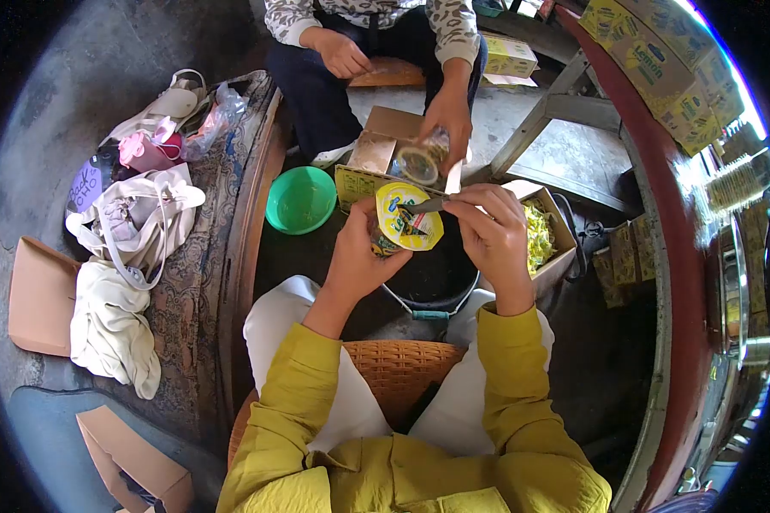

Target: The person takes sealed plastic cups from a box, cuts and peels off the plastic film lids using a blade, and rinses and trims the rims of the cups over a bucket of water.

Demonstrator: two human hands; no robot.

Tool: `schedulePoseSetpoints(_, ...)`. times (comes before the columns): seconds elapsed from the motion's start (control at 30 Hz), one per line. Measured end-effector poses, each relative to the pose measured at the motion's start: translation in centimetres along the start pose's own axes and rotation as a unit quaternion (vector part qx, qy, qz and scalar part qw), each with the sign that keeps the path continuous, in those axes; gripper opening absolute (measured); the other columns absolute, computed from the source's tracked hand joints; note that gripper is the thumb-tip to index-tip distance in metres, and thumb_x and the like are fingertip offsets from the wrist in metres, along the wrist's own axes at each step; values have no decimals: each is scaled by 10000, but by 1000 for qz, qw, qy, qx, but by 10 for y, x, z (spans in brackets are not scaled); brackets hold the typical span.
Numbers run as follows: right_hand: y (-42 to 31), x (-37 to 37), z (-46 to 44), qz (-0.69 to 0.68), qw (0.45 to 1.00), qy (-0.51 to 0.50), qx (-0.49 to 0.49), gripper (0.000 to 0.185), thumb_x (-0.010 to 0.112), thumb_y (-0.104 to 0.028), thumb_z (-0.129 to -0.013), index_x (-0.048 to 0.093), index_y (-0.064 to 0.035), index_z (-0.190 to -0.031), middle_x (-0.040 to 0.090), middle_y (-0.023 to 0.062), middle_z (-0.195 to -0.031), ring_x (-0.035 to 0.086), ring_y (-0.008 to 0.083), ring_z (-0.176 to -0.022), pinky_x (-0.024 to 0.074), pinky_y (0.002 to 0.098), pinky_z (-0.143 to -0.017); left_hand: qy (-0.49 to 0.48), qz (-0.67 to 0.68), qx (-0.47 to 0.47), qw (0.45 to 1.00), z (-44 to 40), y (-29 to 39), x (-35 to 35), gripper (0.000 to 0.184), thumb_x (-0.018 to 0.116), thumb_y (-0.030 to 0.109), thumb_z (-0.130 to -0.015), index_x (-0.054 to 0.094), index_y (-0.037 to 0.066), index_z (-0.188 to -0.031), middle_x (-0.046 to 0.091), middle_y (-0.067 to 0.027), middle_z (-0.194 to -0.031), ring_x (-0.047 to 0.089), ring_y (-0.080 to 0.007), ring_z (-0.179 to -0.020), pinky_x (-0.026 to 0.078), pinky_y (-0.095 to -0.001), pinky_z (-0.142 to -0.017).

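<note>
My left hand [355, 256] is wrapped round a sealed plastic drink cup [412, 231], tilted so that its yellow and white printed lid faces up. In my right hand [498, 232] is a knife [431, 205], pinched by the fingers. Its dark blade meets the lid, where dark slits show. Below both hands stands a black bucket [428, 303] with a teal grip on its wire handle. Across from me, a co-worker's hand [450, 120] holds a clear plastic cup [418, 164] above an opened cardboard box [359, 185].
A green bowl [302, 201] sits left of the bucket. To the right, a carton [560, 250] holds yellow lid scraps. Bags [137, 205] lie on the patterned bench [192, 316] at left. A wooden frame [556, 107] and lemon-printed cartons [659, 64] stand at right.
</note>
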State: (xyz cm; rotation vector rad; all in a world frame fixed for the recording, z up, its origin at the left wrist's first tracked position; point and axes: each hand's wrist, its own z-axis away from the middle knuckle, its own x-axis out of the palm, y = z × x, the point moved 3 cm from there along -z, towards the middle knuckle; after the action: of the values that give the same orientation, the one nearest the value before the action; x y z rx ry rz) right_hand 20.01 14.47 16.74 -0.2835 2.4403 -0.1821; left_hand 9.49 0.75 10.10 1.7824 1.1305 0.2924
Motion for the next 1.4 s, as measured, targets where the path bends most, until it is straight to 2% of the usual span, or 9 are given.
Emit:
schedulePoseSetpoints(0.2,2,4,2,-2,1000,-1,-10,194,608,9,-628,642,-55,-808,594,45,-792,577,233,-763,454,344,-669,11,-16,8,1000,-1,-7,0,561,757,110,-625,444,-15,-1074,596,-168,-962,625,-270,-894,499,-332,-763)
schedulePoseSetpoints(0.3,2,5,3,14,1000,-5,-14,321,608,18,-629,648,-71,-935,588,51,-752,572,222,-716,449,337,-633,11,-33,21,999,-3,-4,-2,544,757,127,-628,460,-12,-1062,603,-162,-935,633,-277,-856,503,-332,-741)
schedulePoseSetpoints(0.5,4,11,6,5,999,25,23,502,592,45,-706,531,-57,-1194,611,60,-703,571,217,-624,451,329,-587,12,-69,43,997,-6,-1,-6,530,753,156,-636,475,-7,-1056,606,-172,-918,632,-289,-835,503,-334,-716)
schedulePoseSetpoints(0.6,3,13,6,-19,999,33,31,485,587,45,-729,517,-36,-1201,634,69,-731,583,222,-620,463,329,-592,7,-61,39,997,-8,2,-7,522,748,156,-637,480,-5,-1055,610,-178,-909,633,-291,-829,502,-337,-711)
schedulePoseSetpoints(0.7,4,16,10,-12,999,24,45,587,627,99,-658,480,-15,-1215,648,47,-740,613,220,-666,482,313,-632,-1,-61,34,998,-8,1,-8,521,744,152,-636,483,-7,-1058,617,-182,-897,635,-293,-821,502,-339,-708)
schedulePoseSetpoints(0.8,5,18,13,-14,998,20,51,601,630,101,-658,465,-7,-1226,651,53,-749,625,222,-693,491,314,-644,-8,-65,31,997,-8,1,-9,529,745,154,-633,483,-11,-1062,622,-183,-882,637,-295,-810,503,-338,-702)
schedulePoseSetpoints(1.0,6,22,18,-12,999,36,38,599,634,96,-665,456,8,-1230,652,61,-755,628,217,-702,494,312,-646,-25,-54,13,998,-8,1,-9,534,747,152,-627,482,-17,-1060,625,-182,-858,641,-297,-785,505,-330,-689)
schedulePoseSetpoints(1.13,10,27,22,-33,997,55,47,504,602,51,-718,501,-11,-1208,642,95,-756,613,234,-666,496,330,-610,-43,-50,-3,998,-8,-2,-9,531,744,151,-629,481,-18,-1058,627,-179,-854,644,-289,-783,505,-319,-689)
schedulePoseSetpoints(1.4,9,32,27,-48,997,41,40,514,604,57,-702,496,12,-1203,626,92,-727,592,229,-639,482,325,-584,-102,10,-44,994,-4,-5,-4,516,744,154,-642,482,-19,-1051,635,-155,-868,646,-222,-810,494,-293,-713)
